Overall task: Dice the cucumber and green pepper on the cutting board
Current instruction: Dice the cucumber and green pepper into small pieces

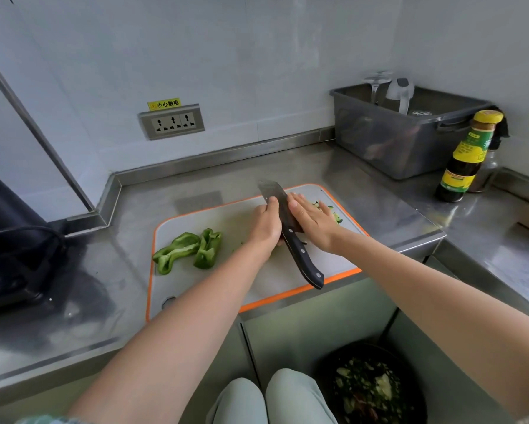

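A grey cutting board (195,283) with an orange rim lies on the steel counter. Two green pepper pieces (189,247) lie on its left part. Diced cucumber (335,213) sits at the board's far right, mostly hidden by my right hand. A cleaver (301,260) with a black handle stands over the middle of the board, its handle pointing toward me and free. My left hand (266,226) grips it at the blade, thumb on the steel. My right hand (313,217) lies flat with straight fingers against the blade's right side.
A grey plastic bin (394,148) with a glass and a kettle stands at the back right. A dark sauce bottle (465,157) is next to it. A wall socket (173,121) is behind. A dark appliance (9,240) occupies the left counter. A bin of scraps (368,390) sits below.
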Demonstrator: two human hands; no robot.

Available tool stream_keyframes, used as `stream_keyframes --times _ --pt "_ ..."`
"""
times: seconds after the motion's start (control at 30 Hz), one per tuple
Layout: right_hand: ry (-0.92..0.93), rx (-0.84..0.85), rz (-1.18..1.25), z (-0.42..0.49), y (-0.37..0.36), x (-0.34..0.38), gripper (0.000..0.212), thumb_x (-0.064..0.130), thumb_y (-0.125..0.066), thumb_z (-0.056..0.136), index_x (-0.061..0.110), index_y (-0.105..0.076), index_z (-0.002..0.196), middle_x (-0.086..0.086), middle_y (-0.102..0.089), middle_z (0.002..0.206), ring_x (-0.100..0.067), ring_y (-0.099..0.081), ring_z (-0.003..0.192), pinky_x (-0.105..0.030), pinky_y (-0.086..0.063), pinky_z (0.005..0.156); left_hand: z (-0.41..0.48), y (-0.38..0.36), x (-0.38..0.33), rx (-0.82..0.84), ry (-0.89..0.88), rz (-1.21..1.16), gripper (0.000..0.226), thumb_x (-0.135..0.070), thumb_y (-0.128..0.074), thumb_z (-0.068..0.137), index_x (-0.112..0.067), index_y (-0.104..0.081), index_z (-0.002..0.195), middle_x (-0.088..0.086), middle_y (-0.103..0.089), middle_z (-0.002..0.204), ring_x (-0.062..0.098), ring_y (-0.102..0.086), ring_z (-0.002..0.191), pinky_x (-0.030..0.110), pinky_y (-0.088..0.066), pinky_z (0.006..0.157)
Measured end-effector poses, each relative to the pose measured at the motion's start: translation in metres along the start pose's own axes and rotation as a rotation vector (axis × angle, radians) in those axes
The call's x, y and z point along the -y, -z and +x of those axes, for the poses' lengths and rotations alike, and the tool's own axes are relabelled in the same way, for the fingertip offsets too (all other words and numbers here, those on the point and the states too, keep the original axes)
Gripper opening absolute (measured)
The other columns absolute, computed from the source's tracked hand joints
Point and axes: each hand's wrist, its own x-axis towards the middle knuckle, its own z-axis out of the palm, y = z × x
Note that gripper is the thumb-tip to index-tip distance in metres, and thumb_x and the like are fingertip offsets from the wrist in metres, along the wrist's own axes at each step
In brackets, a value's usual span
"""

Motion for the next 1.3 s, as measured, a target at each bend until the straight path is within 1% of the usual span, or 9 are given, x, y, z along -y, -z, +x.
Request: stream_keyframes --times 0.2,0.43,0.57,0.73,0.87,1.03,1.17,1.23,1.3 --pt "0.008 -0.079 0.026 0.001 0.008 -0.003 0.058 0.046 -0.008 0.103 0.020 -0.009 0.155 0.008 -0.002 0.162 -0.002 0.004 0.147 -0.035 0.007 0.120 0.001 0.005 0.000 0.012 -0.013 0.025 0.033 -0.034 -0.031 0.104 -0.010 -0.050 0.092 0.007 -0.052 0.078 0.016 -0.051 0.059 0.017 -0.037 0.034" --pt "-0.133 -0.065 -0.064 0.001 0.007 -0.001 0.059 0.046 -0.005 0.103 0.018 -0.013 0.155 0.003 -0.006 0.162 -0.009 0.004 0.148 -0.037 0.009 0.119 0.001 0.006 0.001 -0.034 -0.014 0.015 0.039 -0.038 -0.032 0.102 -0.013 -0.047 0.076 0.012 -0.054 0.080 0.031 -0.059 0.073 0.026 -0.042 0.051" --pt "0.056 -0.040 0.076 -0.018 0.011 0.007 0.052 0.040 -0.011 0.105 0.023 -0.016 0.154 0.021 -0.006 0.151 -0.001 0.005 0.145 -0.025 0.009 0.116 0.002 0.011 -0.001 -0.080 -0.008 0.030 0.038 -0.037 -0.032 0.102 -0.009 -0.051 0.083 0.013 -0.052 0.082 0.032 -0.058 0.075 0.025 -0.037 0.044" --pt "-0.036 -0.074 0.013 -0.019 0.012 -0.001 0.055 0.041 -0.010 0.105 0.018 -0.019 0.154 0.005 -0.009 0.161 -0.006 0.004 0.148 -0.033 0.006 0.120 0.001 0.015 -0.004 -0.133 0.010 -0.002 0.035 -0.037 -0.033 0.101 -0.011 -0.048 0.083 0.014 -0.051 0.087 0.031 -0.053 0.075 0.026 -0.039 0.044" --pt "0.105 0.003 0.046 -0.029 0.016 0.002 0.051 0.039 -0.013 0.105 0.023 -0.023 0.153 0.018 -0.011 0.155 0.006 0.001 0.142 -0.027 0.006 0.119 -0.002 0.018 -0.008 -0.179 0.031 -0.029 0.032 -0.035 -0.033 0.102 -0.009 -0.050 0.098 0.014 -0.053 0.094 0.032 -0.056 0.081 0.031 -0.047 0.052" --pt "0.008 -0.129 -0.104 -0.027 0.017 0.000 0.048 0.033 -0.024 0.106 0.015 -0.033 0.150 0.001 -0.028 0.157 -0.013 -0.014 0.147 -0.033 -0.007 0.118 -0.008 0.022 -0.009 -0.212 0.042 -0.024 0.027 -0.032 -0.033 0.102 -0.010 -0.046 0.095 0.013 -0.051 0.096 0.032 -0.056 0.084 0.032 -0.049 0.050" --pt "0.031 -0.215 0.145 -0.035 0.028 0.016 0.037 0.029 -0.047 0.099 0.019 -0.052 0.134 -0.007 -0.065 0.108 -0.023 -0.060 0.103 -0.031 -0.044 0.087 -0.006 0.024 -0.008 -0.224 -0.023 0.106 0.033 -0.033 -0.030 0.101 -0.007 -0.049 0.091 0.018 -0.059 0.099 0.039 -0.062 0.093 0.048 -0.055 0.081" --pt "0.002 -0.010 0.277 -0.041 0.034 0.029 0.045 0.036 -0.056 0.094 0.024 -0.045 0.136 -0.004 -0.064 0.092 -0.022 -0.061 0.085 -0.029 -0.045 0.075 -0.008 0.021 -0.011 -0.209 -0.046 0.132 0.035 -0.032 -0.030 0.101 -0.005 -0.049 0.089 0.018 -0.060 0.087 0.038 -0.063 0.085 0.046 -0.054 0.083" --pt "-0.004 0.113 0.071 -0.045 0.035 0.039 0.063 0.036 -0.064 0.088 0.025 -0.034 0.143 0.001 -0.061 0.091 -0.018 -0.058 0.083 -0.026 -0.041 0.075 -0.009 0.016 -0.015 -0.182 -0.069 0.148 0.037 -0.031 -0.030 0.100 -0.004 -0.049 0.084 0.016 -0.059 0.074 0.036 -0.063 0.073 0.043 -0.054 0.080"
